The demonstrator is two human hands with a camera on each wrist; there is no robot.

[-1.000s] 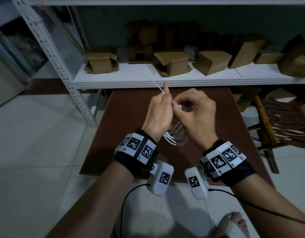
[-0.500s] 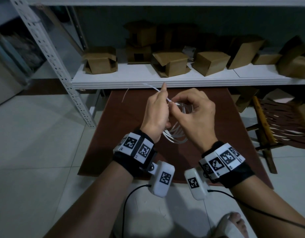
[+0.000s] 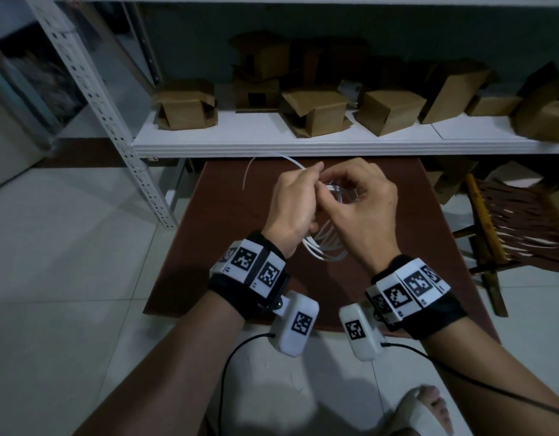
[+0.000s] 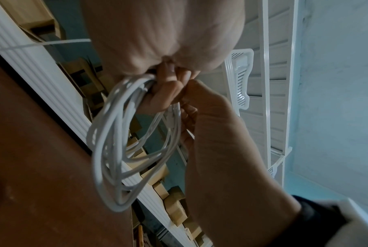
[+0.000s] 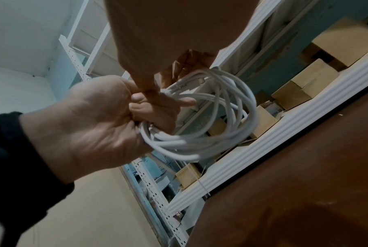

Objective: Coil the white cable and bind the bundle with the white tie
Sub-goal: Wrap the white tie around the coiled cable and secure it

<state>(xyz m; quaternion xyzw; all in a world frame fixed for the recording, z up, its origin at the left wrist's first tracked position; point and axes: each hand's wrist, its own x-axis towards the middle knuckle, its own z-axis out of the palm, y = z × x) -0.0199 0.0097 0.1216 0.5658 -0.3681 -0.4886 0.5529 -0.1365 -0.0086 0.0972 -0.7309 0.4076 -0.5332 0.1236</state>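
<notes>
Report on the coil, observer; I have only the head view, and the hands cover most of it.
Observer: The left wrist view shows the white cable as several loose loops hanging below both hands.
Operator: Say who holds it.
Observer: In the right wrist view, the right hand has its fingers curled round the strands at the top of the coil.
Operator: Check the tie.
Observer: The white tie sticks out sideways as a thin tail. Fingers hide where it meets the bundle, so I cannot tell whether it is closed.
</notes>
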